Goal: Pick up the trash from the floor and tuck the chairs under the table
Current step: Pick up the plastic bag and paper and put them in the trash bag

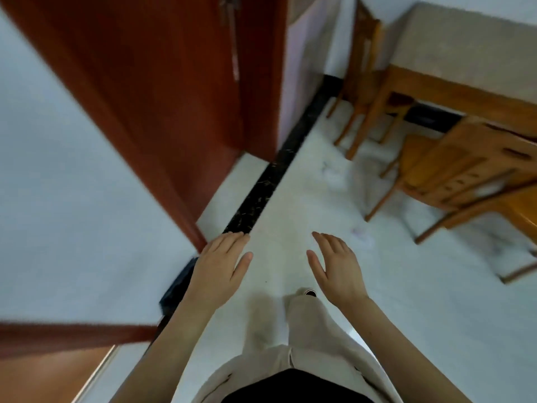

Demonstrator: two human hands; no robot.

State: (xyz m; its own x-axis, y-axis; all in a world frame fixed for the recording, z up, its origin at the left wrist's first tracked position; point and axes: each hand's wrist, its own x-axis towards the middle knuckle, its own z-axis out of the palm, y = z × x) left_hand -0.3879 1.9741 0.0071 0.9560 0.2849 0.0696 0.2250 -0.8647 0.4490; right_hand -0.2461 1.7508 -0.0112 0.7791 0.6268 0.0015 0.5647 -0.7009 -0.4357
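both hands (pixel 222 264) (pixel 338 267) spread, empty; blurry, probably paper trash (pixel 361 237) just beyond right hand.

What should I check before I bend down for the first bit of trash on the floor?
1. Left hand free: ok, open and holding nothing.
2. Right hand free: ok, open and holding nothing.
3. Trash located: ok, a pale scrap lies just beyond the right hand, another scrap farther on.
4. Path to it: ok, bare floor ahead.
5. Chairs: not ok, nearest chair stands out from the table.
6. What the scraps are: cannot tell, picture blurred.
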